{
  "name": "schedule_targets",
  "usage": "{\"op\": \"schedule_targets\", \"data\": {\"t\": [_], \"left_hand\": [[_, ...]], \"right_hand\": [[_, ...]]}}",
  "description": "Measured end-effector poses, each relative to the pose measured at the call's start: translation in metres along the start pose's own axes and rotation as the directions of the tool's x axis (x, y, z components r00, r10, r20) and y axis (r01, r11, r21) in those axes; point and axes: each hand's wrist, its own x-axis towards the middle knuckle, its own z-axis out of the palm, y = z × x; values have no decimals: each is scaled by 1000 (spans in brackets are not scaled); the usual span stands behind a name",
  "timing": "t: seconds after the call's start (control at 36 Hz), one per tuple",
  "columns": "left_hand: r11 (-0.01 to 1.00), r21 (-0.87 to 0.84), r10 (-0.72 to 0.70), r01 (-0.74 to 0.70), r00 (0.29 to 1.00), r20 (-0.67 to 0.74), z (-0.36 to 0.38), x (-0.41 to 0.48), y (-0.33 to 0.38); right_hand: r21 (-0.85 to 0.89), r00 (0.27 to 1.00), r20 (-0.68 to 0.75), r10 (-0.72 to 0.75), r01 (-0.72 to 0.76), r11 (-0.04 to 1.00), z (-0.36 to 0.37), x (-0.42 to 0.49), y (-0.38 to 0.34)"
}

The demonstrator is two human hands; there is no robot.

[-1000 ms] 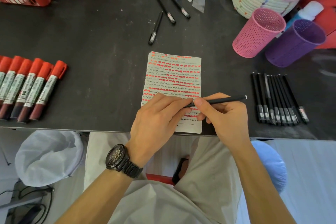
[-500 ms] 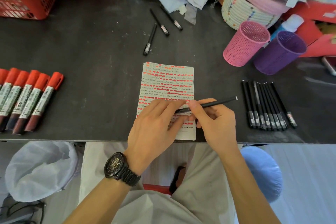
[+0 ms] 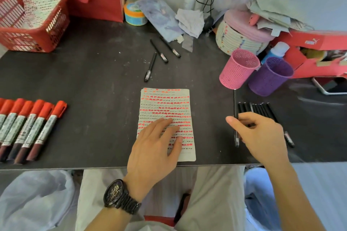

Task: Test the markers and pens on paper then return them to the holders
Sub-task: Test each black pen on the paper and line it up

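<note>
L hand (image 3: 155, 148) lies flat on the paper (image 3: 165, 107), fingers straight & spread, palm down on the lower half. The sheet is lined and portrait-wise, with its long axis running away from the person. It's filled w/ rows of orange-red dashes & thin black scribble.

R hand (image 3: 262, 137) sits over the row of black pens (image 3: 261, 108), fingers curled down. One slim black pen (image 3: 234, 99) runs between thumb & index finger, just left of the row. Its long axis is almost straight front-to-back, far end pointing at the pink holder (image 3: 237, 69), labelled end near the table edge. Can't tell if it's pinched or only lying under the hand.

The row pens are parallel, roughly on the same axis, touching side by side. The pink & purple holder (image 3: 268, 77) are perforated cylinders, side by side.

Red markers (image 3: 28, 127) are far left, fat barrels, red caps pointing away, leaning right. The table (image 3: 93, 80) is dark, matte & scuffed.
</note>
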Motion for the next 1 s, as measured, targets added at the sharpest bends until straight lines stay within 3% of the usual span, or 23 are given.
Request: {"op": "schedule_targets", "data": {"t": [0.11,0.22,0.56,0.83,1.0], "left_hand": [[1000,18,-4,3,1000,29,-1,0,-1],[1000,22,1,-2,1000,24,-1,0,-1],[1000,25,9,-10,1000,28,1,0,-2],[1000,24,13,-13,1000,15,1,0,-3],[999,33,6,-6,1000,12,2,1,-4]], "right_hand": [[-297,999,-35,-35,23,955,1,7,5],[-406,999,-48,-7,-13,914,7,8,7],[-415,980,-190,-67,-19,910,14,0,17],[-411,981,-188,-37,-44,910,21,1,22],[-376,961,-250,-121,19,927,30,-8,8]]}}
